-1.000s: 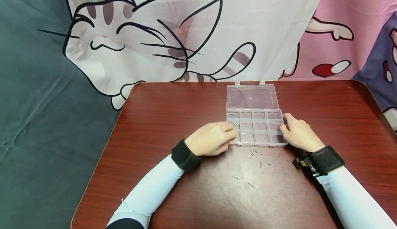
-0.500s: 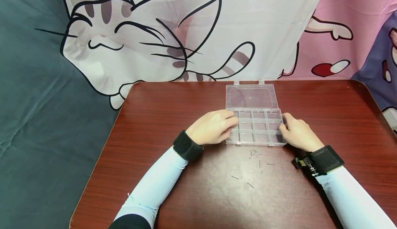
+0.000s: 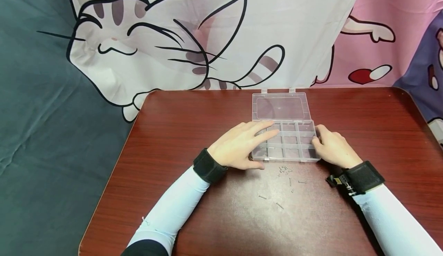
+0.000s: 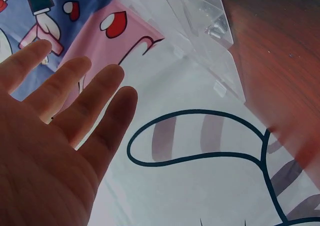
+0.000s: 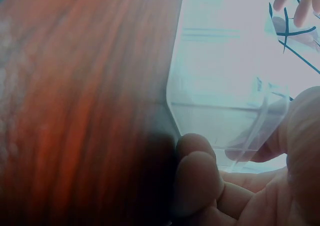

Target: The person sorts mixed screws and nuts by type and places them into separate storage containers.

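A clear plastic compartment box (image 3: 294, 160) lies on the table with its hinged lid (image 3: 282, 107) folded back. My left hand (image 3: 238, 144) hovers over the box's left column of compartments, fingers spread and straight; nothing shows in it in the left wrist view, where the palm and fingers (image 4: 107, 128) are bare. That hand hides the left compartments. My right hand (image 3: 335, 148) grips the box's right wall, thumb on one side and curled fingers (image 5: 197, 181) on the other in the right wrist view. Several small metal screws (image 3: 280, 205) are scattered in front of the box.
The brown wooden table (image 3: 194, 113) reaches its far edge just behind the lid. A curtain (image 3: 304, 29) printed with a cartoon cat hangs there. A tight cluster of tiny metal pieces (image 3: 283, 169) lies close to the box's front rim.
My left hand first moved up along the box's left side with bent fingers, then spread them straight over the compartments. The right hand keeps its hold; the scattered screws stay where they were.
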Tool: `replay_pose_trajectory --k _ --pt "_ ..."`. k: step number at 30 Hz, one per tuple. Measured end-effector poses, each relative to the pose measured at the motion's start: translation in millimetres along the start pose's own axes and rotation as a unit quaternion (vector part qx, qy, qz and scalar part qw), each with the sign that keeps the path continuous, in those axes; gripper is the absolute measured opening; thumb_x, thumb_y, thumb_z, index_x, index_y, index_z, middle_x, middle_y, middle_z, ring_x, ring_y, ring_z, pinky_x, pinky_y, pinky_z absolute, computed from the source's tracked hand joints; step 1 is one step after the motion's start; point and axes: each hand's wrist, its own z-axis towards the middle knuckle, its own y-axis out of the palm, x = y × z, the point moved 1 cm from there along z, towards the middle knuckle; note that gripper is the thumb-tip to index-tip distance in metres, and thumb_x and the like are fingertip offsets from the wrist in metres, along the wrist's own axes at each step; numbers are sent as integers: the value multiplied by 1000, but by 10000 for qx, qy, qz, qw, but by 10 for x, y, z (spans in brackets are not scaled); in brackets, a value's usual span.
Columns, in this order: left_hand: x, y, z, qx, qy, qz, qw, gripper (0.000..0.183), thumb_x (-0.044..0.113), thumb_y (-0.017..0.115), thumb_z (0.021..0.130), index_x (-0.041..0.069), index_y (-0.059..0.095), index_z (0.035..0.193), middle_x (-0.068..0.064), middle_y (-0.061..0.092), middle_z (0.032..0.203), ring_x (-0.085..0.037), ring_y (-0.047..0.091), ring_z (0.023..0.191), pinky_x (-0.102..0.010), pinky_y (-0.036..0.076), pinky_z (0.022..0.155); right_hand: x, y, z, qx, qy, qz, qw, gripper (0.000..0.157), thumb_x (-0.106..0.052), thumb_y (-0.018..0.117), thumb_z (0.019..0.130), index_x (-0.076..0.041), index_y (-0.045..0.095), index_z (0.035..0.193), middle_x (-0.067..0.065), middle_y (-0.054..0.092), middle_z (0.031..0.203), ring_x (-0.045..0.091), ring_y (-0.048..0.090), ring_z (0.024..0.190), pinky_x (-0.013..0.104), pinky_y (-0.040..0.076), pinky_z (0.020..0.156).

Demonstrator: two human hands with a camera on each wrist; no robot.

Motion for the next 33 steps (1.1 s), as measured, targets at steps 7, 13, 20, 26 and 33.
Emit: replay_pose_trajectory --k 7,13,20,26,33 --pt "74 61 31 -79 174 96 9998 87 59 78 82 20 46 154 -6 47 159 -22 49 141 -41 46 109 -8 -4 6 21 -26 -14 10000 40 -16 48 101 4 50 135 27 69 104 35 66 85 56 51 78" --pt "275 187 113 -287 831 378 9954 65 50 74 89 20 57 144 0 60 140 -19 58 127 -35 46 110 -11 -15 3 7 -2 -21 10000 40 -16 47 101 4 50 135 26 69 104 35 65 85 56 51 77" --pt "465 371 174 -118 1396 719 9875 17 28 70 91 23 70 107 7 63 102 -14 59 99 -31 49 87 -11 -4 1 40 -24 -39 10000 39 -16 48 100 4 50 134 24 68 99 34 64 83 55 51 76" --pt "553 478 199 -224 1411 1037 9843 15 17 60 96 26 70 95 7 61 92 -14 59 91 -29 50 82 -11 -5 -4 41 -17 -35 10000 40 -16 47 101 5 50 135 26 69 102 34 65 84 56 51 77" --pt "599 554 198 -290 1408 1502 9781 18 21 59 101 31 72 93 8 61 94 -11 59 88 -28 49 74 -12 -2 -14 78 -32 -31 10000 39 -16 47 100 4 51 134 25 69 100 34 65 84 55 51 76"
